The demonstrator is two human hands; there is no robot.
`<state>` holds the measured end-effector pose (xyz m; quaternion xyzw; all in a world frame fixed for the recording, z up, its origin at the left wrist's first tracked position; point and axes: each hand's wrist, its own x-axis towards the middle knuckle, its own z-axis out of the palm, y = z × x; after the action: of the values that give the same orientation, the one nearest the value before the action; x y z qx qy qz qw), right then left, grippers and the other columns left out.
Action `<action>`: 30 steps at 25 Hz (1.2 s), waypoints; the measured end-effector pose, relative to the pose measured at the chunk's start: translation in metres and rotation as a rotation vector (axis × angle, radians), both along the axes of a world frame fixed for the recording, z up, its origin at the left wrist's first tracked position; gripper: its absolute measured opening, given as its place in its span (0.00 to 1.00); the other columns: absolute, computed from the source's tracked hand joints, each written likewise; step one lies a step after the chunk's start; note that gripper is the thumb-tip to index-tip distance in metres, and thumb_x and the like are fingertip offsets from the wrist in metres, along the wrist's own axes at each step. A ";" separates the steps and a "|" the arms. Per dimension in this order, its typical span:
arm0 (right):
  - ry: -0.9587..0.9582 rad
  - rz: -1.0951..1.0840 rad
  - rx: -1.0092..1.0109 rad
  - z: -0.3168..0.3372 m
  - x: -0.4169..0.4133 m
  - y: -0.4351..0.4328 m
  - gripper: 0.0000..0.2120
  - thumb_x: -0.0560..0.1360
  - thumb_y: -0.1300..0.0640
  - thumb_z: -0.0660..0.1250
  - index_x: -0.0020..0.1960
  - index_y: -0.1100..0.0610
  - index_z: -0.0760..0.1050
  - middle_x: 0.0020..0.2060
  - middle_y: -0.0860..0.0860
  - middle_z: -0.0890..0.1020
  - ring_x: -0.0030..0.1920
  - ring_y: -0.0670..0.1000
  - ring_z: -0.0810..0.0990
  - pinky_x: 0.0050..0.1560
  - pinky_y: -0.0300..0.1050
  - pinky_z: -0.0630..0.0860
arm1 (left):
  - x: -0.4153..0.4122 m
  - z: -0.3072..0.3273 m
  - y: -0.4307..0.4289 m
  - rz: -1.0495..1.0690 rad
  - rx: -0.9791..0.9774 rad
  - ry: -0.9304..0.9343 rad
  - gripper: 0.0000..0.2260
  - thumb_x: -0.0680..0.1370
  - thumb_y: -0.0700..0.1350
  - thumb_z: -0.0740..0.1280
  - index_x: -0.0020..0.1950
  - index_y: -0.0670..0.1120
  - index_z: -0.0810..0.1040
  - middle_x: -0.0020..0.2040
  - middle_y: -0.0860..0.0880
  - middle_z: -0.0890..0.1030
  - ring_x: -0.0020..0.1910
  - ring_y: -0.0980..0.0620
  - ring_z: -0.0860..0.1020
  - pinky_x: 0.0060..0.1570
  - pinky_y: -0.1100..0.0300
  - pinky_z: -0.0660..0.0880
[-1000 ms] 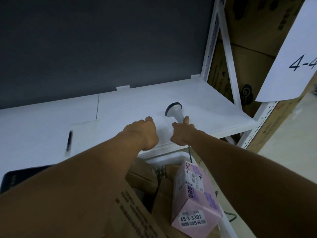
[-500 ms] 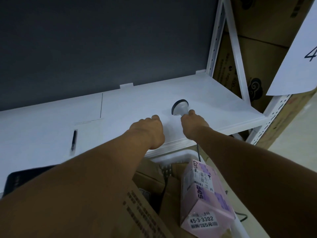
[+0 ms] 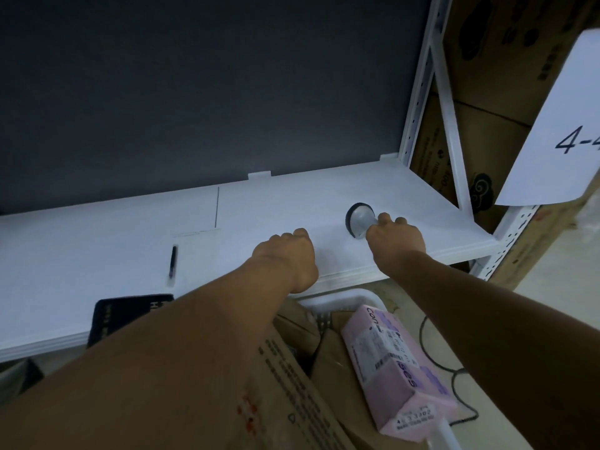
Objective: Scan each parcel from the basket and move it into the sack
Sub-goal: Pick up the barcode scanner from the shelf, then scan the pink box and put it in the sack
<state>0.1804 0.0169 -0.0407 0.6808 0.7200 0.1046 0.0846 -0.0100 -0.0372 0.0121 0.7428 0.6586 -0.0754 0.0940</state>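
Observation:
A white barcode scanner (image 3: 358,219) with a dark rim lies on the white shelf (image 3: 292,203). My right hand (image 3: 396,237) grips its handle, fingers curled round it. My left hand (image 3: 287,254) rests on the shelf to the scanner's left, fingers curled under with nothing seen in them. Below the shelf edge stands a white basket (image 3: 341,298) holding brown cardboard parcels (image 3: 292,384) and a pink box (image 3: 399,368) with white labels. No sack is in view.
A black pen (image 3: 172,262) lies on a paper sheet at the shelf's left. A dark device (image 3: 126,315) sits at the shelf's front edge. Brown cartons (image 3: 480,92) and a paper sign (image 3: 558,131) marked 4-4 stand behind the right upright. A black cable (image 3: 454,378) trails on the floor.
My right hand has slid forward along the scanner's handle and closed round it. My left hand has stayed in place on the shelf.

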 end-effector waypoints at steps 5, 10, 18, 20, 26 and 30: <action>0.141 -0.039 -0.035 0.017 0.001 -0.038 0.21 0.79 0.62 0.67 0.71 0.60 0.70 0.63 0.57 0.73 0.60 0.59 0.77 0.57 0.50 0.77 | 0.001 0.022 -0.040 0.005 0.013 -0.017 0.20 0.81 0.42 0.62 0.72 0.42 0.65 0.63 0.42 0.75 0.61 0.43 0.74 0.50 0.55 0.68; 0.220 -0.067 -0.084 0.018 0.005 -0.071 0.18 0.80 0.61 0.65 0.69 0.60 0.71 0.62 0.57 0.74 0.60 0.60 0.78 0.55 0.49 0.76 | 0.006 0.032 -0.067 0.002 0.020 -0.016 0.20 0.81 0.42 0.63 0.71 0.42 0.66 0.63 0.42 0.74 0.61 0.44 0.74 0.50 0.55 0.68; 0.240 -0.071 -0.033 0.054 0.017 -0.107 0.16 0.79 0.59 0.67 0.66 0.57 0.74 0.59 0.55 0.76 0.55 0.57 0.81 0.53 0.47 0.77 | 0.038 0.041 -0.107 -0.047 0.005 -0.085 0.22 0.81 0.48 0.65 0.72 0.43 0.66 0.66 0.42 0.73 0.65 0.43 0.73 0.57 0.52 0.70; 0.240 -0.071 -0.025 0.056 0.022 -0.119 0.16 0.79 0.58 0.67 0.66 0.57 0.75 0.60 0.55 0.77 0.56 0.57 0.81 0.54 0.48 0.77 | 0.059 0.028 -0.118 -0.088 -0.007 -0.093 0.21 0.81 0.51 0.66 0.71 0.44 0.69 0.65 0.43 0.74 0.65 0.43 0.74 0.55 0.52 0.70; 0.243 -0.061 -0.095 0.036 0.034 -0.139 0.16 0.79 0.62 0.64 0.66 0.59 0.73 0.60 0.56 0.75 0.56 0.59 0.81 0.47 0.49 0.72 | 0.108 -0.032 -0.122 0.049 -0.190 -0.266 0.15 0.81 0.48 0.62 0.65 0.43 0.76 0.61 0.44 0.79 0.59 0.44 0.79 0.56 0.54 0.77; 0.345 -0.087 -0.123 0.007 0.050 -0.139 0.20 0.78 0.60 0.63 0.69 0.59 0.66 0.61 0.60 0.74 0.55 0.61 0.80 0.46 0.49 0.70 | 0.127 -0.066 -0.118 0.144 -0.318 -0.323 0.19 0.85 0.51 0.56 0.74 0.47 0.70 0.71 0.46 0.74 0.67 0.44 0.74 0.67 0.53 0.71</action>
<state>0.2301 -0.1221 -0.0341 0.7128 0.6987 -0.0614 0.0057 0.1166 -0.1548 -0.0540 0.6721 0.6661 -0.0515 0.3192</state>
